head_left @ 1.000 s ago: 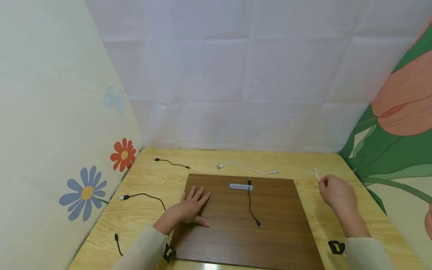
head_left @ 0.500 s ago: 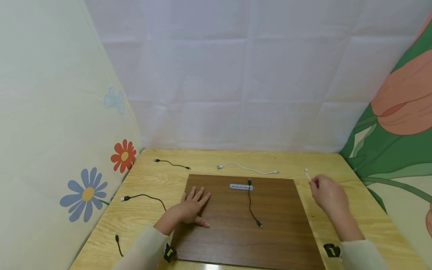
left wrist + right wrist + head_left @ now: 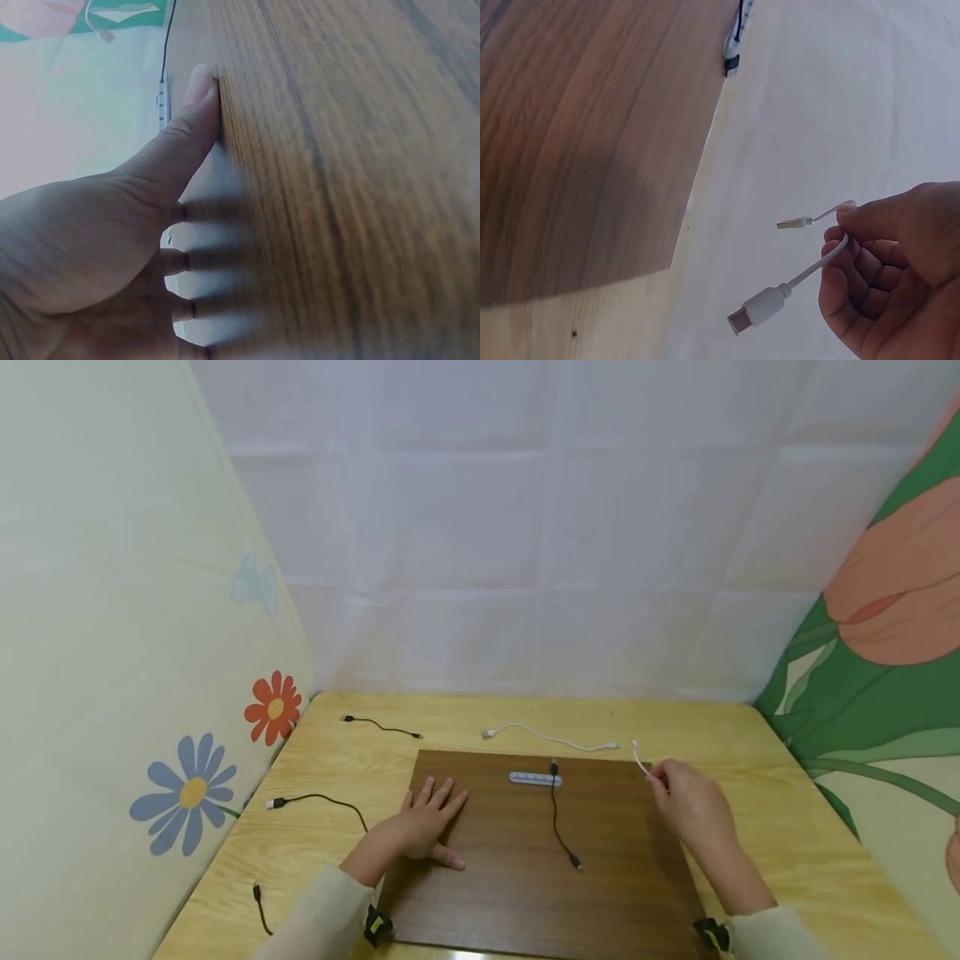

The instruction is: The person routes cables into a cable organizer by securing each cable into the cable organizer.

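Observation:
My left hand (image 3: 429, 827) rests with spread fingers on the left part of a dark brown wooden board (image 3: 510, 893); the left wrist view shows its thumb (image 3: 180, 135) on the wood grain. Over the board's far right corner, my right hand (image 3: 693, 806) pinches a short white USB cable (image 3: 640, 758) between thumb and fingertips. Its two plugs (image 3: 765, 306) dangle from the grip in the right wrist view. A pale blue slotted cable holder (image 3: 528, 777) sits near the board's far edge. A black USB cable (image 3: 556, 810) runs from the holder's right end toward me across the board.
Behind the board lies another white cable (image 3: 551, 737). Black cables lie on the light wooden table (image 3: 330, 760) to the left: one at the far corner (image 3: 382, 725), one beside my left wrist (image 3: 322, 796), one partly hidden by the sleeve (image 3: 261, 906). A white cloth backdrop (image 3: 525, 635) rises behind.
My right hand has moved left with the white USB cable, from above the table on the right to the board's far right corner. The left hand has stayed put.

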`<state>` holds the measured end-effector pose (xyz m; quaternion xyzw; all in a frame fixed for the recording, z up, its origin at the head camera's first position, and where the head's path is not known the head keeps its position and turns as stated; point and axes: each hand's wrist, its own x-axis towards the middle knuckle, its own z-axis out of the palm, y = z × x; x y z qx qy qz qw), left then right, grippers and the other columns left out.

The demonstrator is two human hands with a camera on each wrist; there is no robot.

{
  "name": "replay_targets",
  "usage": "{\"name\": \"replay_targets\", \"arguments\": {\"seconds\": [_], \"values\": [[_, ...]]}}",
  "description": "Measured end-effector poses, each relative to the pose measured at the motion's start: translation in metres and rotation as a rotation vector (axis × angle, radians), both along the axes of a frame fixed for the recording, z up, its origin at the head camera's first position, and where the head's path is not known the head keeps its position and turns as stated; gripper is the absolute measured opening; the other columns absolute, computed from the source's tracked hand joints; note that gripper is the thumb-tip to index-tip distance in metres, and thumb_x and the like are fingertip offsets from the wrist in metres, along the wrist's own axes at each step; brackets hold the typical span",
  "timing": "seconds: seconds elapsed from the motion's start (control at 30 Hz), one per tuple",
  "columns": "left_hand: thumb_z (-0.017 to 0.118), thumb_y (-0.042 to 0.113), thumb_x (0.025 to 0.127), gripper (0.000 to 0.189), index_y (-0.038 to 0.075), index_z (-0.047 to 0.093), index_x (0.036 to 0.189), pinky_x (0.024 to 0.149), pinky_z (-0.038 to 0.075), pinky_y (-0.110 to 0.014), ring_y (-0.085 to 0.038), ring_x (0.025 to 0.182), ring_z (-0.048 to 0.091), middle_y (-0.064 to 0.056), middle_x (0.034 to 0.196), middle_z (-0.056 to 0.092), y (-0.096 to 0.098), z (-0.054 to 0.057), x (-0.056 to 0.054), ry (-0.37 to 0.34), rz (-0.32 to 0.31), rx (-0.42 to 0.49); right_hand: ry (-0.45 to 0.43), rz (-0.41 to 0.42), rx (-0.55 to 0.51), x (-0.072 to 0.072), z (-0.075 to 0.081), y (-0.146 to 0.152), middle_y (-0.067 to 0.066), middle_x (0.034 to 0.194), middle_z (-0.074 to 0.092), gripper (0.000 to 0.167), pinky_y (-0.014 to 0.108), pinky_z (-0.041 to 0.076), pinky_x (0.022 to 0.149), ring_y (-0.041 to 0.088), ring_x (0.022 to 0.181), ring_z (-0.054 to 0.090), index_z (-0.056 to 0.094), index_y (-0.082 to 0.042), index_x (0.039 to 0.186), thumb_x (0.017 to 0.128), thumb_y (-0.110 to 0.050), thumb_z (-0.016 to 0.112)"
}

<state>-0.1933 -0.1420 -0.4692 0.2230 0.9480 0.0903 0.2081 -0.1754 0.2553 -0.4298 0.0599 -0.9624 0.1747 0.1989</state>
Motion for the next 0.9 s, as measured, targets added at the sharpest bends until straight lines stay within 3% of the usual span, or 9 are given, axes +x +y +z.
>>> {"name": "replay_targets", "arguments": {"seconds": [0.23, 0.67, 0.9], "values": [[0.077, 0.061, 0.079, 0.109, 0.013, 0.024, 0.162, 0.117, 0.011, -0.069, -0.049, 0.152, 0.001, -0.02, 0.168, 0.009, 0.0, 0.002, -0.001, 0.008, -0.006, 0.024, 0.059, 0.039, 0.02, 0.0, -0.001, -0.025, 0.007, 0.074, 0.063, 0.009, 0.042, 0.048, 0.057, 0.021, 0.063, 0.057, 0.066, -0.001, 0.086, 0.089, -0.005, 0.073], [0.08, 0.06, 0.075, 0.112, 0.014, 0.025, 0.161, 0.115, 0.013, -0.072, -0.048, 0.153, 0.002, -0.02, 0.168, 0.011, 0.002, -0.003, -0.001, -0.006, 0.021, 0.017, 0.0, 0.074, 0.004, 0.001, -0.004, -0.06, 0.003, 0.075, 0.062, 0.008, 0.033, 0.047, 0.055, 0.014, 0.062, 0.054, 0.067, -0.005, 0.086, 0.09, -0.006, 0.073], [0.086, 0.057, 0.07, 0.115, 0.015, 0.029, 0.16, 0.114, 0.016, -0.073, -0.049, 0.152, 0.005, -0.019, 0.167, 0.014, 0.005, -0.003, -0.003, 0.003, 0.057, 0.037, 0.022, 0.108, 0.029, -0.002, -0.006, -0.071, 0.001, 0.073, 0.061, 0.009, 0.03, 0.046, 0.054, 0.011, 0.061, 0.053, 0.067, -0.007, 0.085, 0.089, -0.005, 0.075]]}}
